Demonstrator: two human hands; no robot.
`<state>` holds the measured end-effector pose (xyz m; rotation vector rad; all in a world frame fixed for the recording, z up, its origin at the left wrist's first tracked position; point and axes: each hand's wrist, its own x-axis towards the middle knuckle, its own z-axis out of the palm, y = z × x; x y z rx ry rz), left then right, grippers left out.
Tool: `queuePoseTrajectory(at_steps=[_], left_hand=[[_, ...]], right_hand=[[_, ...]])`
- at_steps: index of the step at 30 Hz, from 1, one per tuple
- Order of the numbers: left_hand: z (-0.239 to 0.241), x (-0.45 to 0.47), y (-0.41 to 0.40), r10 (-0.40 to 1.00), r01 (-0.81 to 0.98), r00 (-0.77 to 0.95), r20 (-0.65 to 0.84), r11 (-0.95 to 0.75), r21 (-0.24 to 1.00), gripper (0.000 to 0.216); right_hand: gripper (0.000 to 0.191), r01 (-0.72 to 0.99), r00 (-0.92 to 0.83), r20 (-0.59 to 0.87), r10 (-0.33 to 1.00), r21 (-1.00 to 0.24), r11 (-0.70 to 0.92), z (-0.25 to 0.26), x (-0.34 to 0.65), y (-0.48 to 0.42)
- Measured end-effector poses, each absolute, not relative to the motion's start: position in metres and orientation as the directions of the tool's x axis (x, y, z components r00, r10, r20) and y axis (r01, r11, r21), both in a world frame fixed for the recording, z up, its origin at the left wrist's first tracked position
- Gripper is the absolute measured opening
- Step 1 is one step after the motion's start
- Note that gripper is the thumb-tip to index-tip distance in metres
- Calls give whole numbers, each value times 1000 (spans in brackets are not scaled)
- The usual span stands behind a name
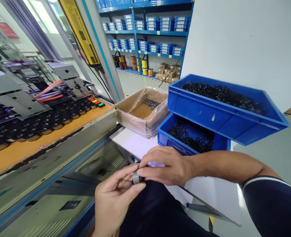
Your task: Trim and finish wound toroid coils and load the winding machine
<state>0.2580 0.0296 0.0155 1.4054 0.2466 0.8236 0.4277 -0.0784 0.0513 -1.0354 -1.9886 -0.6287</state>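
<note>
At the far left, silver metal blocks with round holes [11, 95] stand above rows of black, short cylindrical parts [39, 126] on an orange work surface [19, 154]. A long yellow rectangular housing [81, 31] is mounted at a slant beside a pale metal post [103, 49]. Lower down, the left hand [113, 197], palm turned inward, holds a small grey, ribbed, ring-like piece with a black portion [135, 177] between its thumb and fingers. That piece sits between the two hands, above the person's dark-clothed lap. Beyond it, a brown cardboard box lined with clear plastic [135, 126] rests on a white tabletop [128, 141], with small dark pieces inside. The right hand [172, 166] grasps the same piece from the other side, its thumb and fingers pinched around it. Just beyond that hand is a lower blue plastic crate [176, 143] containing black rings; an upper blue plastic crate [209, 113], heaped with black parts, sits tilted over it.
</note>
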Motion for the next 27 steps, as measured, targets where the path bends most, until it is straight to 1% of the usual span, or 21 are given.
queuePoseTrajectory(at_steps=[2,6,11,14,18,21,25,27], left_hand=[[15,259,29,623,-372,717,311,-35,928,43],[15,260,28,620,-379,727,295,4,925,40],[14,261,28,643,-371,709,290,-9,929,41],[14,261,29,640,-351,719,271,-2,936,40],[14,262,29,648,-351,712,270,-3,936,40],[14,262,28,639,-348,722,264,5,938,40],[14,260,28,648,-351,715,263,7,936,39],[13,260,28,650,-350,714,259,11,937,39]], right_hand=[[19,836,-364,822,439,81,542,52,428,-79],[25,844,-346,818,459,57,533,50,430,-78],[20,842,-358,819,448,75,535,49,431,-77],[23,848,-356,819,450,81,524,50,431,-77],[19,849,-353,821,449,79,522,50,430,-77],[23,849,-342,825,450,67,523,50,431,-78],[18,843,-360,821,444,82,532,52,430,-78],[19,846,-353,827,438,82,526,52,430,-78]])
